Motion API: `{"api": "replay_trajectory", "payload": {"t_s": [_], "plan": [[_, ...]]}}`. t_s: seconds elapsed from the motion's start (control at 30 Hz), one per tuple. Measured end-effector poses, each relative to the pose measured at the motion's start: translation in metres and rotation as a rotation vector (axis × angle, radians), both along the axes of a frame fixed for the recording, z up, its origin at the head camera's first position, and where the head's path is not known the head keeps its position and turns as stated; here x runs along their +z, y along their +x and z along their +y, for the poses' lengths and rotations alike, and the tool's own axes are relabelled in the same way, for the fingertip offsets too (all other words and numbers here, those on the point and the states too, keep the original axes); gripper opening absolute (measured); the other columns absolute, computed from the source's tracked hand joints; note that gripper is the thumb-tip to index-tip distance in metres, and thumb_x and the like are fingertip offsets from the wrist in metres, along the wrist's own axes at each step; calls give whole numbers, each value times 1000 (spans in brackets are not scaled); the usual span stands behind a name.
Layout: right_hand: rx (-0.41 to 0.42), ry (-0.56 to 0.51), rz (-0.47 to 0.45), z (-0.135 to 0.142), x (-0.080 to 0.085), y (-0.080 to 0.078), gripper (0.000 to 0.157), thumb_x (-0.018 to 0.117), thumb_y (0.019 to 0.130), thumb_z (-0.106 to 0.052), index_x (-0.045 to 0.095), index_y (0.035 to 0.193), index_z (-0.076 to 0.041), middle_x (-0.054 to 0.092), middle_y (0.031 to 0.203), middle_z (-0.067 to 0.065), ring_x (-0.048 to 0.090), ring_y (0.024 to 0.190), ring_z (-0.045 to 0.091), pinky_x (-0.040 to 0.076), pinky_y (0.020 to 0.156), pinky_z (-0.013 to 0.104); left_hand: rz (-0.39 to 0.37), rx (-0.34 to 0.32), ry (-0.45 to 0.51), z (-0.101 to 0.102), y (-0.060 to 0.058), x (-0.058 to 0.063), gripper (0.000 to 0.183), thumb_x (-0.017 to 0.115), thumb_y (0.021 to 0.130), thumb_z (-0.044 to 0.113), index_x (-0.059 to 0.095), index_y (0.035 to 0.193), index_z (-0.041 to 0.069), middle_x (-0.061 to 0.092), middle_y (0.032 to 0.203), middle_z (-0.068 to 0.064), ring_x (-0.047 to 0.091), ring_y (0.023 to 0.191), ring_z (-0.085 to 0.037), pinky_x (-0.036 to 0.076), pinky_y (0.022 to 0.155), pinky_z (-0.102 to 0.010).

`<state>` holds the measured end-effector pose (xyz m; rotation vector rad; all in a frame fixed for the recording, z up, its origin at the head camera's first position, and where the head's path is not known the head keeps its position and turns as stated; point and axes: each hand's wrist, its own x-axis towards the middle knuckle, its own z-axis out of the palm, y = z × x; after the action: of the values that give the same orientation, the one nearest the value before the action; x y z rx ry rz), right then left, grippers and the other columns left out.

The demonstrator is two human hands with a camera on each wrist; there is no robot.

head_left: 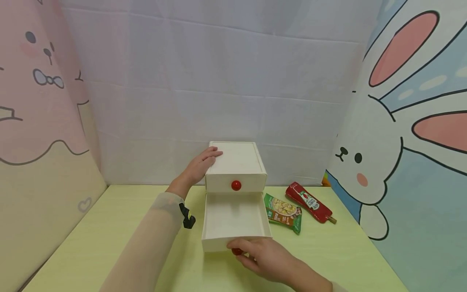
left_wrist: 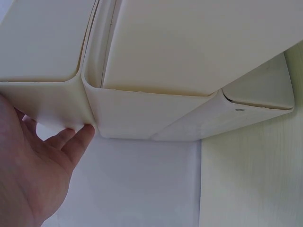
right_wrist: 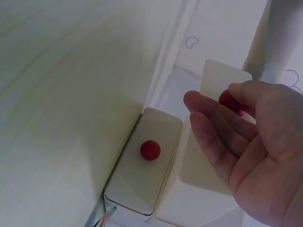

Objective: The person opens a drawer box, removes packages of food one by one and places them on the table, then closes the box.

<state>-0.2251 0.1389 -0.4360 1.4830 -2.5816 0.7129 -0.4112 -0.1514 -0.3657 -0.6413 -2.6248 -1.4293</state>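
A small white two-drawer cabinet (head_left: 237, 156) stands on the table near the back. Its upper drawer (head_left: 220, 183) is closed and has a red round knob (head_left: 236, 185) on its front. Pulled far out, the lower drawer (head_left: 215, 244) shows a bare white inside (head_left: 235, 215). My right hand (head_left: 268, 257) pinches the lower drawer's red knob (right_wrist: 229, 100) between thumb and finger, its other fingers loosely bent. At the cabinet's left upper edge rests my left hand (head_left: 201, 164), fingers fairly straight over the top. In the left wrist view its fingertips (left_wrist: 84, 135) touch the cabinet's white side.
Right of the cabinet lies a green and brown food packet (head_left: 284, 213), close against its side. Farther right lies a red ketchup pouch (head_left: 309, 202) with its cap toward the front. A white curtain (head_left: 219, 81) hangs behind the pale green table (head_left: 146, 207).
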Motion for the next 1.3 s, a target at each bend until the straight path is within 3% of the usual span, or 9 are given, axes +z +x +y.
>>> {"api": "replay_trajectory", "payload": {"t_s": [0.87,1.3], "plan": [[-26,-9,41,-2,0,-14,30,71,109,-16,70,138,-18,82,120,-3,72,104,-1,62,94,21,16,-3,-8,0,-1,0,54,33,119,31,50,166,12,23,184,-8,10,173,-35,12,137,-67],[-56,-24,49,-3,2,-30,32,70,108,-14,71,140,-20,81,123,-3,73,105,3,63,93,25,21,-12,-18,0,-2,0,54,32,119,28,51,165,8,24,184,-9,11,173,-35,13,138,-63]]}}
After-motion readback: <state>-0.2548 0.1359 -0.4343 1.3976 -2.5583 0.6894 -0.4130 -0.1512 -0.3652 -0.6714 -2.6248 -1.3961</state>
